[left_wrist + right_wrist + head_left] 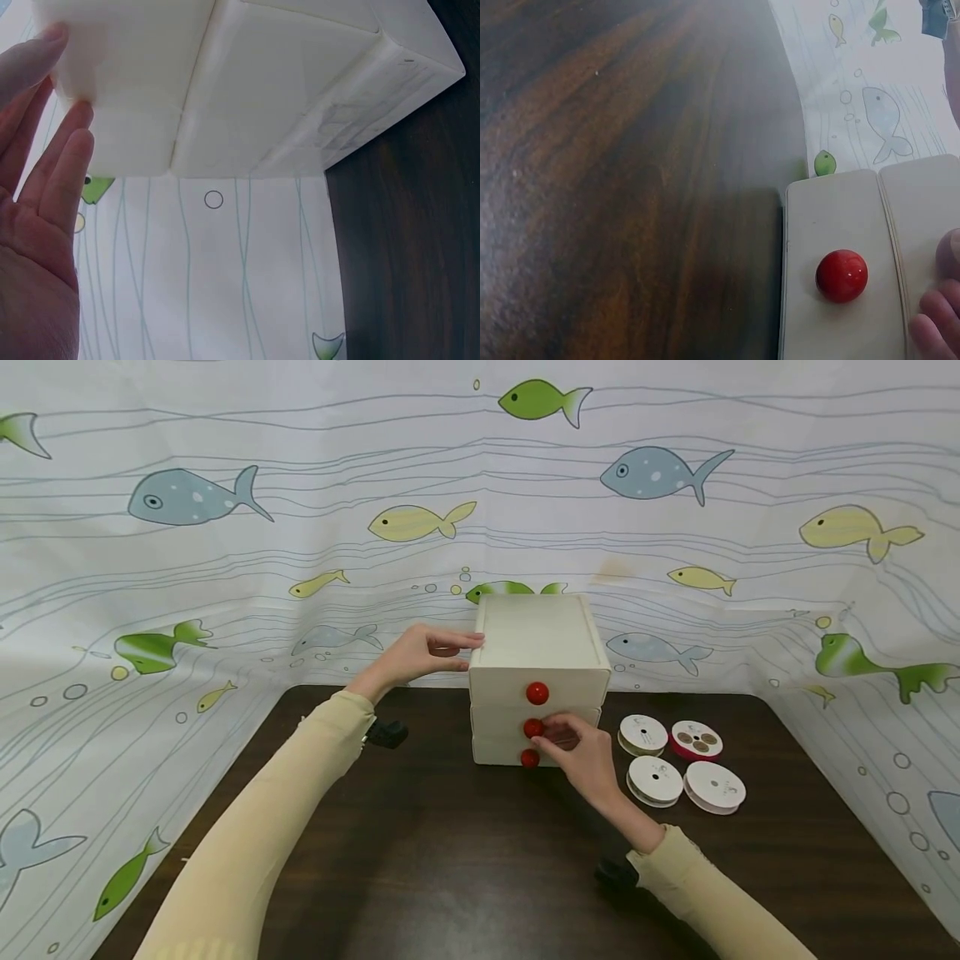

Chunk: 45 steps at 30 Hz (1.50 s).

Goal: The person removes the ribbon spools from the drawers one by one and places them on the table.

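A cream cabinet [536, 631] with three stacked drawers stands at the back of the table, each drawer front bearing a round red knob. My right hand [587, 762] pinches the middle knob [533, 727] between thumb and fingers. Above it is the top knob [537, 693], and below it the bottom knob [841, 276] stands free in the right wrist view. My left hand [420, 653] is at the cabinet's upper left edge, its fingers extended. In the left wrist view its fingertips [81, 112] rest against the cabinet's side. The drawers look closed.
Several ribbon spools [715, 787] with white faces lie to the right of the cabinet, near my right hand. The dark wooden table [450, 860] runs back to a white fish-patterned sheet [315, 468], which rises behind it and on both sides.
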### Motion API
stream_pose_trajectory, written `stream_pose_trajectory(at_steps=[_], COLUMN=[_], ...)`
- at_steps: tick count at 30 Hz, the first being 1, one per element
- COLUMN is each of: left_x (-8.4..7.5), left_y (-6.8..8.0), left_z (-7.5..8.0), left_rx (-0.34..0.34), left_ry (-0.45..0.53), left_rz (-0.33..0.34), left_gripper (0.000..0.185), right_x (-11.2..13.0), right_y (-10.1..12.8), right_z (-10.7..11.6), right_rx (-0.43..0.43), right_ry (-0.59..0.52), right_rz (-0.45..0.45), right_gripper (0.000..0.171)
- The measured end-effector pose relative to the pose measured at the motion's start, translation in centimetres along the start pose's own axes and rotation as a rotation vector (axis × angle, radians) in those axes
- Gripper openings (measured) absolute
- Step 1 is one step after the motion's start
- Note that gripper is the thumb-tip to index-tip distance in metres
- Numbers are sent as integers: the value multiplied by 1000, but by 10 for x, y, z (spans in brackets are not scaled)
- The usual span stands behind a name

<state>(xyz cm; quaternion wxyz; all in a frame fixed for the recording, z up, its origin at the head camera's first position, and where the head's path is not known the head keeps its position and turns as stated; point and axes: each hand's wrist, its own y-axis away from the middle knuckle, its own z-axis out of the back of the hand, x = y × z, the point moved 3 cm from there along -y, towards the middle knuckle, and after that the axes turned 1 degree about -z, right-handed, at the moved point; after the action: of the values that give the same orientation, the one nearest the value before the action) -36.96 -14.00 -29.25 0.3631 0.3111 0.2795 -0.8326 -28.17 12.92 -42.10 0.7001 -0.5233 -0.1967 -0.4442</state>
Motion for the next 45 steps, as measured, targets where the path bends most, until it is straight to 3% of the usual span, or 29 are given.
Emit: stream_pose_trajectory(at_steps=[19, 33, 45], left_x=[-2, 0, 0], left_y=[0, 0, -2], left_z=[0, -1, 0], left_rx=[-3, 4, -4], left_ry=[-26, 32, -17], left_rz=[26, -10, 2], left_gripper=[36, 38, 36], right_x=[3, -12, -12], right_y=[0, 17, 27], right_z=[1, -6, -20], right_rx=[-4, 26, -9], right_ry=[5, 52, 69], right_rz=[0, -119, -284], right_gripper=[24, 16, 21])
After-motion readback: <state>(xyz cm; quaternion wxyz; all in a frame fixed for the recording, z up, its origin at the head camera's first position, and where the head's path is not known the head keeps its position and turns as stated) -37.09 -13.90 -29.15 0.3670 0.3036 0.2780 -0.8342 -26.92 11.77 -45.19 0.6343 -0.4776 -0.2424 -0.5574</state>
